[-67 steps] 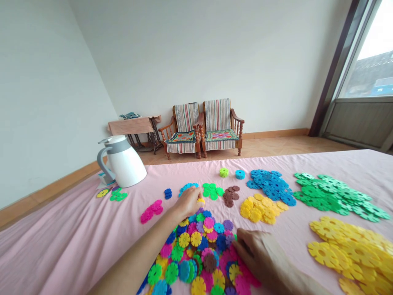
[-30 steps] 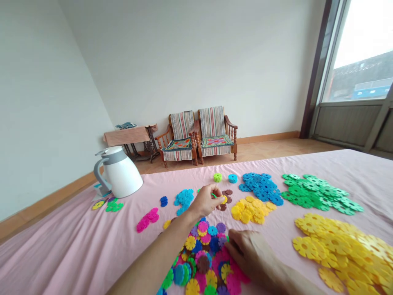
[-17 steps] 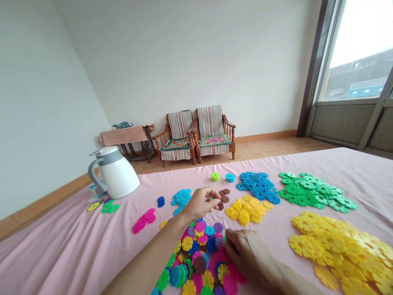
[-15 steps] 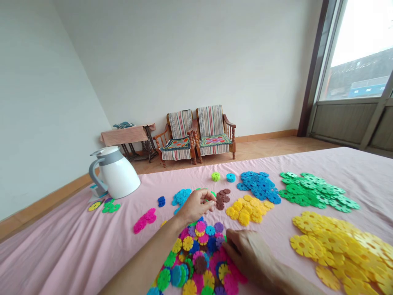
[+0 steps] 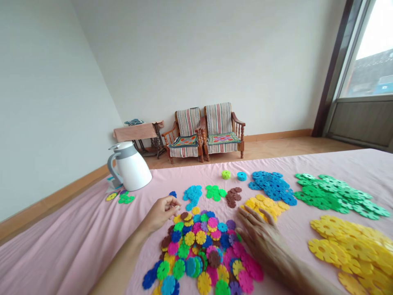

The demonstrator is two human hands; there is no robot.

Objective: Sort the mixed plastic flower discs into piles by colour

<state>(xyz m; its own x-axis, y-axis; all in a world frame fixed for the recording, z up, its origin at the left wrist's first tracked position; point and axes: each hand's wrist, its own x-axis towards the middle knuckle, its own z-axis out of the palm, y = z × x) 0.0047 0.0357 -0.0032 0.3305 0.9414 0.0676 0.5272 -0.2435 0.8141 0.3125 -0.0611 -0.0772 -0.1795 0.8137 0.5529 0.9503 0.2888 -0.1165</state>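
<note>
Mixed disc pile lying on pink cloth

On screen I'm watching the left hand holding curled fingers left of the pile's far end; I cannot tell whether it's pinching anything. The right hand is lying spread at the pile's right edge, near yellow discs.

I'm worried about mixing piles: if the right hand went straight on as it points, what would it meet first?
The right hand would probably meet the brown, flower-shaped plastic discs first; depth is unclear, so it might brush the orange-yellow, flower-shaped plastic discs beside its fingers.
</note>
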